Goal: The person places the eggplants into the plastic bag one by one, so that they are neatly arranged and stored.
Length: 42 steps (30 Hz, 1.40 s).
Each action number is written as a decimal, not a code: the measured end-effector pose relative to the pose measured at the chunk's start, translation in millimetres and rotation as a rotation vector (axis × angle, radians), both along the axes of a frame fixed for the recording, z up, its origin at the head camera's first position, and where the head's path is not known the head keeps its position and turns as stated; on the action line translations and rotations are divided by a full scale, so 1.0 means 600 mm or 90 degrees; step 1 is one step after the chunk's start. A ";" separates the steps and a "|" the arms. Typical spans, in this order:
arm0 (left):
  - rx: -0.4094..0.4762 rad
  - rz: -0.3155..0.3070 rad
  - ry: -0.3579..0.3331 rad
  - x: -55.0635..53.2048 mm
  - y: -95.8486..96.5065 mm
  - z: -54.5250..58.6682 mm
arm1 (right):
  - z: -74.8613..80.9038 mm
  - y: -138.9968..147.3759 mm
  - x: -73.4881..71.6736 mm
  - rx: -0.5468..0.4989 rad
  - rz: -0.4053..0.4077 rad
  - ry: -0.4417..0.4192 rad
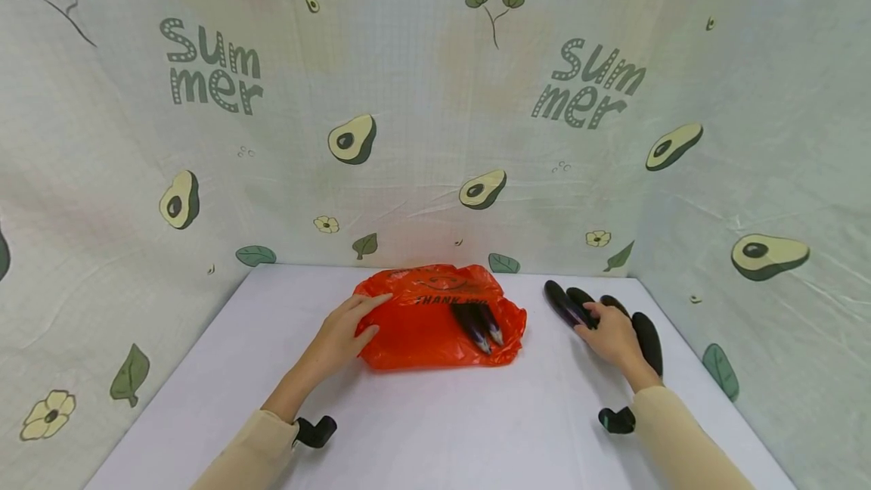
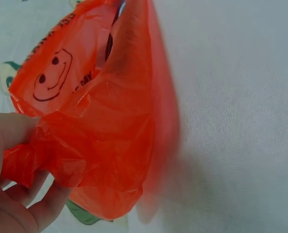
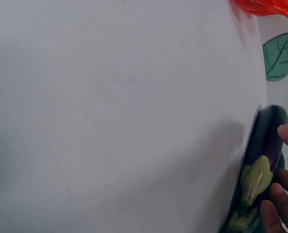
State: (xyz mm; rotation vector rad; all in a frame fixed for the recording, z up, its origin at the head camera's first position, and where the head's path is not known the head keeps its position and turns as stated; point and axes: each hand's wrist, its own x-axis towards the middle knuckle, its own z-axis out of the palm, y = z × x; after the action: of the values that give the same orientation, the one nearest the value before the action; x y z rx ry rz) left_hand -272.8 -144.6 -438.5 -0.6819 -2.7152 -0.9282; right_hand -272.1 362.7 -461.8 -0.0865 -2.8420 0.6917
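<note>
A red plastic bag (image 1: 408, 335) with "THANK YOU" print lies at the far middle of the white table. Two dark eggplants (image 1: 469, 327) show in its mouth, stem ends toward me. My left hand (image 1: 340, 331) pinches the bag's left side. In the left wrist view, crumpled film runs between its thumb (image 2: 17, 128) and fingers. To the right, my right hand (image 1: 612, 335) is over a row of several eggplants (image 1: 561, 302). Its spread fingers reach the two leftmost ones. In the right wrist view its fingertips overlap an eggplant (image 3: 265, 141) near the green stem cap.
The rightmost eggplant (image 1: 648, 342) lies beside my right wrist. White cloth (image 1: 422, 74) with avocado and leaf prints hangs behind the table and along both sides. The table (image 1: 435, 429) stretches between my forearms, and a black device (image 1: 314, 432) sits at each wrist.
</note>
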 end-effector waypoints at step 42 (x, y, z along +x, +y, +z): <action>0.010 0.002 -0.013 0.003 0.001 0.002 | -0.029 -0.017 -0.013 -0.026 -0.019 -0.010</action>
State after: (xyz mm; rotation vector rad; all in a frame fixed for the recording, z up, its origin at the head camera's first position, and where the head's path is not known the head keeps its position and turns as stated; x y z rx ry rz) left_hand -270.9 -144.2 -437.6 -0.6681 -2.7227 -0.9600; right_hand -279.6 352.5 -479.2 -0.1408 -2.8362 0.7472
